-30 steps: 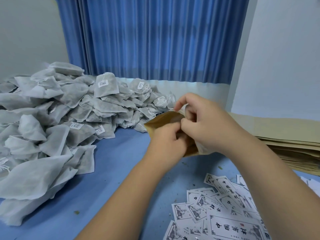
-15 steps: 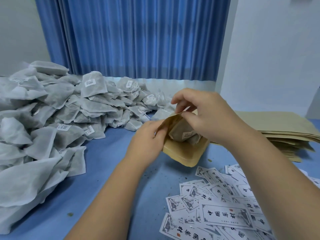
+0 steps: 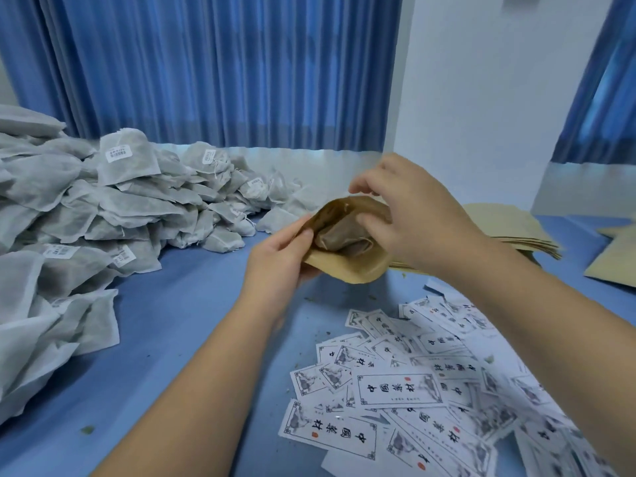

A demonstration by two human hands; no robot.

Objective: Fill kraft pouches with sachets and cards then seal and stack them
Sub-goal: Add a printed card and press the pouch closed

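Left hand [image 3: 278, 266] grips the near edge of the kraft pouch [image 3: 344, 266], held above the table [image 3: 189, 304]; right hand [image 3: 409, 218] pinches its far lip. The sachet [image 3: 340, 235], bunched at the mouth, could snag and block the seal.

cards [image 3: 395, 387] printed 中國…材, third character unclear
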